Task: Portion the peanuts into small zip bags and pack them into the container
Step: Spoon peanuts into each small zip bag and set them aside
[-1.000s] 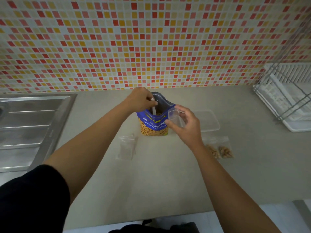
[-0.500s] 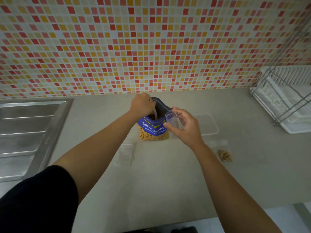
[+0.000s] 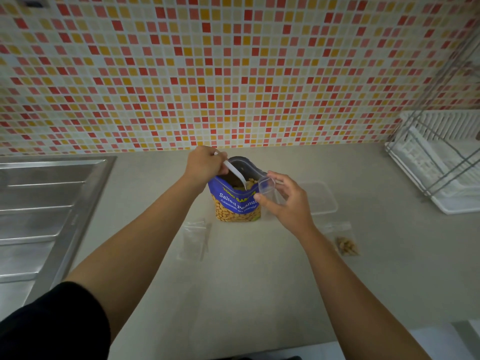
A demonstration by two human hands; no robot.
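Peanut bag [image 3: 235,203]: blue, open, upright. Left hand [image 3: 205,165] grips one white spoon [image 3: 235,174]; right hand [image 3: 288,201] pinches one open zip bag [image 3: 266,187]. One filled zip bag [image 3: 346,244] lies on counter.

head view, downward over countertop [image 3: 246,294]

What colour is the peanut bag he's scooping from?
The peanut bag is blue on top with yellow and white lettering, clearest in the head view.
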